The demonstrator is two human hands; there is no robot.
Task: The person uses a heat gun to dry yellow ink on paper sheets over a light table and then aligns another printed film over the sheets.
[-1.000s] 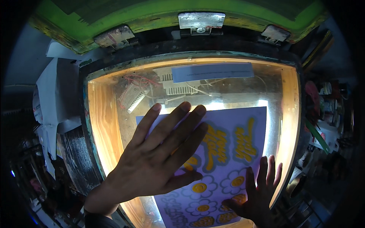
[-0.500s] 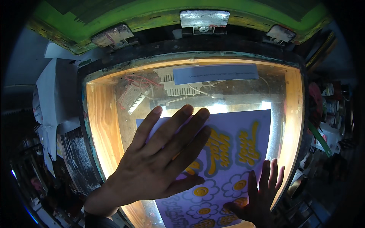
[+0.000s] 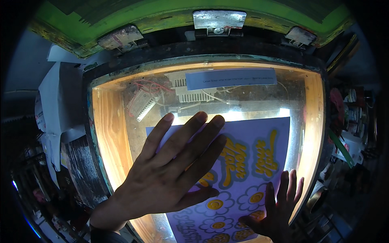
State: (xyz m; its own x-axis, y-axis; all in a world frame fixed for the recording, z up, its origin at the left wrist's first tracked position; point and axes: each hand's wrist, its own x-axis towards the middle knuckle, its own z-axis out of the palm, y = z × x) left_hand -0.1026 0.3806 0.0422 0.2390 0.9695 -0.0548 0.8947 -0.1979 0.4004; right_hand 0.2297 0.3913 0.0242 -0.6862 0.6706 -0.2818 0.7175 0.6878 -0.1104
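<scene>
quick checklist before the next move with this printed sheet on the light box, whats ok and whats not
1. Light box lit: ok, bright glow beside the purple sheet.
2. Left hand over the sheet: ok, spread open, reaching its far edge.
3. Right hand at the sheet's right edge: ok, spread open.
4. Blue strip apart from the sheet: ok, a gap shows between them.
5. Green frame clear of the sheet: ok, beyond the box's far side.
6. Sheet's near edge straight: cannot tell, out of picture.

A glowing wooden light box (image 3: pixel 110 125) bears on its clear top (image 3: pixel 251 97) a flower-patterned purple sheet (image 3: pixel 237 187) and, beyond, a bluish strip (image 3: pixel 231 78).
</scene>
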